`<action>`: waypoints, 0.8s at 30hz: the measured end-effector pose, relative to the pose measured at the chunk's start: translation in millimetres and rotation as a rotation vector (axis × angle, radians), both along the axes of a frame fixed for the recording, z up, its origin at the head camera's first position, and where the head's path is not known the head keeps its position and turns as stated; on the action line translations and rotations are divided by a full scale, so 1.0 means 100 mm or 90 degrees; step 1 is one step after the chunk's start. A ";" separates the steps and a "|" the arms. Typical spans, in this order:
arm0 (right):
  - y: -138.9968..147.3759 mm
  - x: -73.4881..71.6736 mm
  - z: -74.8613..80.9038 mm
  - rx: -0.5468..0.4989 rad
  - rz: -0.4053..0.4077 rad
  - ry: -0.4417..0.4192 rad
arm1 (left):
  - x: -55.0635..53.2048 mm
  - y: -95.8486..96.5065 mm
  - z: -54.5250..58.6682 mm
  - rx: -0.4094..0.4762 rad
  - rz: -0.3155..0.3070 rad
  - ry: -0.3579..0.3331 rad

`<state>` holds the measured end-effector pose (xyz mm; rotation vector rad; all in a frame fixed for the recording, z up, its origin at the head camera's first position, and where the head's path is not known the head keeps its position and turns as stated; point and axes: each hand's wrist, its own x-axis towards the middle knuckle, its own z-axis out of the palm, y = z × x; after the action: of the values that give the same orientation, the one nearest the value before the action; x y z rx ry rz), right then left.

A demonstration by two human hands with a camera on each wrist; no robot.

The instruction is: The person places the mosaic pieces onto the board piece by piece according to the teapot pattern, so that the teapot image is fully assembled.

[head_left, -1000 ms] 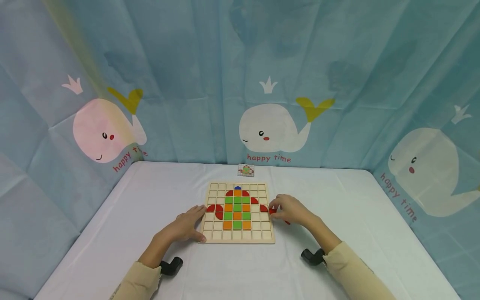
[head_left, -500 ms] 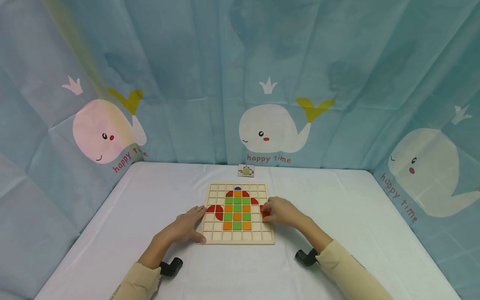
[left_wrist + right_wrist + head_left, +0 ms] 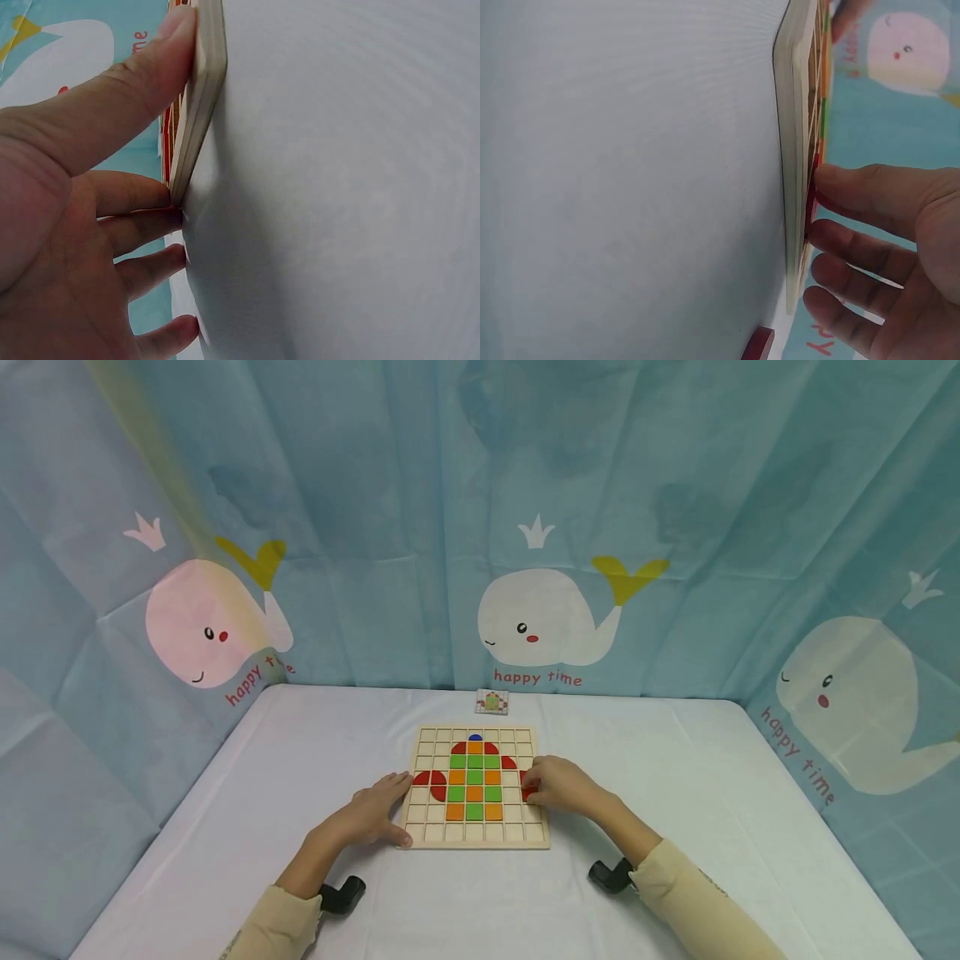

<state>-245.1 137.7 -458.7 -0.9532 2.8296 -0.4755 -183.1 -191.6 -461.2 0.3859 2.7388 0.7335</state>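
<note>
A wooden grid board (image 3: 474,844) lies on the table, holding green and orange square tiles, red quarter-circle tiles and a blue piece at the top. My left hand (image 3: 372,810) rests along its left edge, fingers spread and fairly straight, thumb at the near corner. At the right edge of the board, my right hand (image 3: 561,785) pinches a red quarter-circle tile (image 3: 527,795) between thumb and curled fingers, low over the outermost column. Seen from the right wrist, the thumb touches this red tile (image 3: 811,202) at grid level. Part of another red tile above it is hidden by the fingers.
A small pattern card (image 3: 492,702) lies beyond the board on the white table. In the right wrist view, a loose red piece (image 3: 759,345) sits on the cloth beside the board. A blue whale-print curtain (image 3: 360,527) surrounds the table.
My right hand has moved left from beside the board onto its right column, carrying the red tile, and settled there. The left hand stays in place.
</note>
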 end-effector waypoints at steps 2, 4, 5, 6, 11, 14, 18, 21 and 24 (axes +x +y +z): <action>0.00 0.00 0.01 0.003 0.006 -0.001 | 0.00 0.00 0.00 0.000 -0.002 -0.001; 0.00 0.00 0.02 0.002 0.007 -0.010 | 0.00 -0.01 -0.01 -0.002 0.000 -0.003; 0.01 0.00 0.03 0.000 0.004 -0.018 | 0.00 -0.01 -0.01 -0.004 0.002 -0.003; 0.01 0.00 0.04 -0.007 -0.002 -0.030 | 0.00 -0.01 -0.02 0.000 0.007 -0.008; 0.09 0.00 0.13 -0.034 -0.048 -0.068 | 0.00 0.01 -0.02 -0.016 0.008 -0.005; 0.18 -0.01 0.16 -0.031 -0.065 -0.065 | 0.00 0.02 -0.01 -0.020 0.007 -0.003; 0.32 -0.02 0.15 -0.023 -0.088 -0.067 | 0.00 0.02 -0.02 -0.020 0.008 -0.004; 0.42 -0.02 0.11 -0.017 -0.097 -0.081 | -0.01 0.02 -0.02 -0.019 0.007 -0.003; 0.52 0.00 0.08 -0.008 -0.092 -0.091 | -0.01 0.02 -0.02 -0.016 0.011 -0.005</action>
<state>-245.5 189.3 -450.7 -0.6886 2.7802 -0.5538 -183.9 -189.9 -462.8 0.3537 2.7452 0.7019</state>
